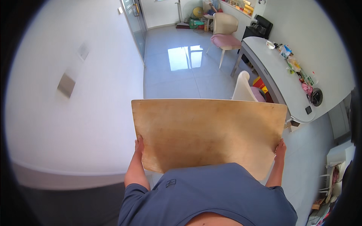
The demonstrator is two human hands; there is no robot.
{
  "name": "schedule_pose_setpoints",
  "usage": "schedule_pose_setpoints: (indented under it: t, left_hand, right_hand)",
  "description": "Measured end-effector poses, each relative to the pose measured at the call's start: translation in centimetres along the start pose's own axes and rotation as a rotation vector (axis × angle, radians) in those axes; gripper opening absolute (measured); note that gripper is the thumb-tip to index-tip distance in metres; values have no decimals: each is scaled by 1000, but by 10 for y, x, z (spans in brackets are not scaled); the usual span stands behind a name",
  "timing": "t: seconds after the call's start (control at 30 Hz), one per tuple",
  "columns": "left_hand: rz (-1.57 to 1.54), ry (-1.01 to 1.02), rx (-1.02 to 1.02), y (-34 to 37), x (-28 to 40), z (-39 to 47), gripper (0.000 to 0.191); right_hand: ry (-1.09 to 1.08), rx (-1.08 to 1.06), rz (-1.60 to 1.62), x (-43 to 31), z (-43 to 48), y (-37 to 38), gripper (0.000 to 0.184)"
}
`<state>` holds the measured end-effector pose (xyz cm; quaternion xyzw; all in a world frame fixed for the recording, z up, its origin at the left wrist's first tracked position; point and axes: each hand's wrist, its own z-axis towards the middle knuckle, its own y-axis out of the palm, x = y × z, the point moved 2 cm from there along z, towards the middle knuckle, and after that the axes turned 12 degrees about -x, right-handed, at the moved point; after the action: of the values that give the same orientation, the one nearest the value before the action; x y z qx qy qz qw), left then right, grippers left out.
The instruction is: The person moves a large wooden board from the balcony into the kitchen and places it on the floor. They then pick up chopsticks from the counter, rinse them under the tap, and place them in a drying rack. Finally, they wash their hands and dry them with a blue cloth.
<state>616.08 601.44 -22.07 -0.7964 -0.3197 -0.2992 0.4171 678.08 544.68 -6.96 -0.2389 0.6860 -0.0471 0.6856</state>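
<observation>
A large rectangular wooden board (209, 132) with rounded corners is held in front of my chest, its broad face up towards the camera. My left hand (139, 144) grips its left edge, with the thumb on the upper face and the other fingers mostly hidden. On the opposite edge, my right hand (280, 149) holds the board at about the same height; its fingers are partly hidden behind the edge. The board's near edge is partly covered by my blue shirt.
A white wall (107, 113) runs close on the left. To the right stands a long white table (278, 70) with several small items along the wall. A white chair (243, 87) is tucked beside it; a beige chair (225, 25) with a pink cushion stands farther back on grey floor tiles (164, 84).
</observation>
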Motion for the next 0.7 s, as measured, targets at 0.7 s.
schedule_pose_setpoints:
  t: [0.7]
  left_hand:
    - [95, 44, -184, -76, 292, 511, 93]
  right_hand:
    - [101, 219, 9, -192, 202, 352, 42]
